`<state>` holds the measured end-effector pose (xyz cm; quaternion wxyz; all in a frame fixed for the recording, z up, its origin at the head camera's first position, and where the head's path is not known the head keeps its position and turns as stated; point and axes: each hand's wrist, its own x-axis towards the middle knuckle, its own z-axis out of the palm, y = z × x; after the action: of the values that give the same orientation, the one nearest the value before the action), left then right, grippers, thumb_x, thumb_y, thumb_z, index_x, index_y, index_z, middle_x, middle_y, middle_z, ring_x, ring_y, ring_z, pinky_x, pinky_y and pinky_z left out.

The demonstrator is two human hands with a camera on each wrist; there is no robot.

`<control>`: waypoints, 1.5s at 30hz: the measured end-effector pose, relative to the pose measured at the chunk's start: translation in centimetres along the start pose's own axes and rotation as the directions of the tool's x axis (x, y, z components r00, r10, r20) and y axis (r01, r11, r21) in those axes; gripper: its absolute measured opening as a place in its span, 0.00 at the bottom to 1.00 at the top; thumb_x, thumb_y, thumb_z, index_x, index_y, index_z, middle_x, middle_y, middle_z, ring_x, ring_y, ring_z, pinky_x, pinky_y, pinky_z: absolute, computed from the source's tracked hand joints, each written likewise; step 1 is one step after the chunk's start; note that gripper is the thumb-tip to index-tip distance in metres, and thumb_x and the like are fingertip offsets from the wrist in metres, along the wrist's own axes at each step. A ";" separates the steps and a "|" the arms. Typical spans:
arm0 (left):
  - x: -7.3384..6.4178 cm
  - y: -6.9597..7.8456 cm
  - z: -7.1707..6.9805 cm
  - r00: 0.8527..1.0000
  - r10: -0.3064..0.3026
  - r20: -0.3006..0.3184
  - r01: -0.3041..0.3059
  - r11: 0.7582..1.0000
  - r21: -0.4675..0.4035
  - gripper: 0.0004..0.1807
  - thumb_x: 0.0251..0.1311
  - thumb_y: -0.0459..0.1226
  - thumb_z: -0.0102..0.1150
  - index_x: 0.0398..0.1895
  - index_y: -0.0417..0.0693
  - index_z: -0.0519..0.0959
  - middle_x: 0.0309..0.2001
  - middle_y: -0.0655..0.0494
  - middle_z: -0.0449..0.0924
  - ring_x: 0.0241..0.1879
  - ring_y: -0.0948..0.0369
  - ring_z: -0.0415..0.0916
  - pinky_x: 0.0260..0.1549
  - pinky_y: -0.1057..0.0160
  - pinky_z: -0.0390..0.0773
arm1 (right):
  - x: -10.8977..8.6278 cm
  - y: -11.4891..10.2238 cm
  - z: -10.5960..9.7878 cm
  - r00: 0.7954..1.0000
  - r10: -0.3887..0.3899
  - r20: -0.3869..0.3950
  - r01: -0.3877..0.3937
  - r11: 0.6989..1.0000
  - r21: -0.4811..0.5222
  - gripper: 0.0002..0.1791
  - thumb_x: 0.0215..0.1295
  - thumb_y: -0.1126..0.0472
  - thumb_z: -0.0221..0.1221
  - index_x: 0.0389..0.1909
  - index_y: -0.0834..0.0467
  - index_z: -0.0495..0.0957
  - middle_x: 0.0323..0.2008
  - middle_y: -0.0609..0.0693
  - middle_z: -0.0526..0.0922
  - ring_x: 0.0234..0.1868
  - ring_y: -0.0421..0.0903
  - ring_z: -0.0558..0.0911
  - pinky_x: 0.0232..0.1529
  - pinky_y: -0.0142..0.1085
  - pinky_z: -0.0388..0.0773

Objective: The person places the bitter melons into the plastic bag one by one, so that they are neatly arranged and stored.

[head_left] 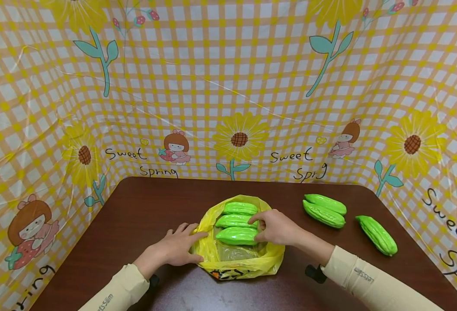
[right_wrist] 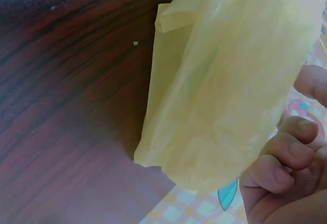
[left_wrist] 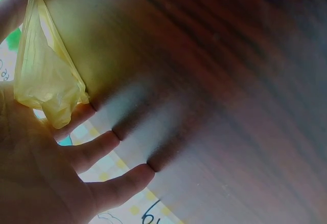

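Observation:
An open-mouthed yellow plastic bag [head_left: 247, 268] lies on the dark wooden table, with three glossy green bitter melons [head_left: 236, 236] side by side inside it. My left hand [head_left: 177, 247] is spread at the bag's left edge, its thumb and index finger touching the plastic. In the left wrist view the other fingertips [left_wrist: 135, 175] rest on the tabletop. My right hand [head_left: 276, 226] reaches over the bag's right rim, thumb and index finger apart, touching the right ends of the two nearer bitter melons. The right wrist view shows its other fingers [right_wrist: 286, 157] loosely bent beside the bag.
Two more bitter melons [head_left: 325, 214] lie against each other at the back right of the table [head_left: 146, 203]. A single bitter melon [head_left: 377, 235] lies further right, near the table's edge. A checked, flower-printed cloth [head_left: 212, 95] surrounds the back and sides.

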<state>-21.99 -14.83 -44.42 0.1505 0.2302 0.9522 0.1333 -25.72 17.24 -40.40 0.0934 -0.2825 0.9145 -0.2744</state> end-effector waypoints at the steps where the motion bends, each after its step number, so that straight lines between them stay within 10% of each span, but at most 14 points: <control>1: 0.0 0.0 0.0 1.000 0.000 0.000 0.000 1.000 0.000 0.38 0.64 0.58 0.62 0.76 0.64 0.64 0.79 0.48 0.51 0.76 0.42 0.51 0.64 0.28 0.56 | -0.1 0.0 -0.1 1.000 0.007 -0.004 -0.007 1.000 0.013 0.21 0.56 0.65 0.71 0.53 0.58 0.84 0.15 0.42 0.58 0.17 0.38 0.54 0.24 0.31 0.59; 18: -0.1 0.1 0.0 1.000 -0.002 0.001 0.002 1.000 -0.007 0.38 0.64 0.58 0.63 0.76 0.63 0.65 0.78 0.47 0.52 0.76 0.41 0.51 0.63 0.28 0.56 | -3.4 2.7 -3.0 0.981 0.154 -0.118 -0.128 0.970 0.206 0.23 0.63 0.60 0.68 0.59 0.61 0.80 0.16 0.44 0.59 0.16 0.39 0.55 0.24 0.34 0.62; 45: -0.2 0.2 -0.3 1.000 0.000 -0.006 0.000 1.000 -0.004 0.38 0.64 0.58 0.62 0.76 0.64 0.64 0.79 0.47 0.52 0.76 0.41 0.51 0.63 0.28 0.56 | -10.0 9.1 -7.1 0.875 0.364 -0.319 -0.260 0.909 0.325 0.33 0.65 0.50 0.68 0.65 0.66 0.74 0.18 0.43 0.64 0.18 0.40 0.59 0.21 0.39 0.60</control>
<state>-21.82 -14.80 -44.06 0.1479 0.2297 0.9523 0.1359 -24.02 32.42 -39.35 -0.0006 -0.0569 0.9025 -0.4269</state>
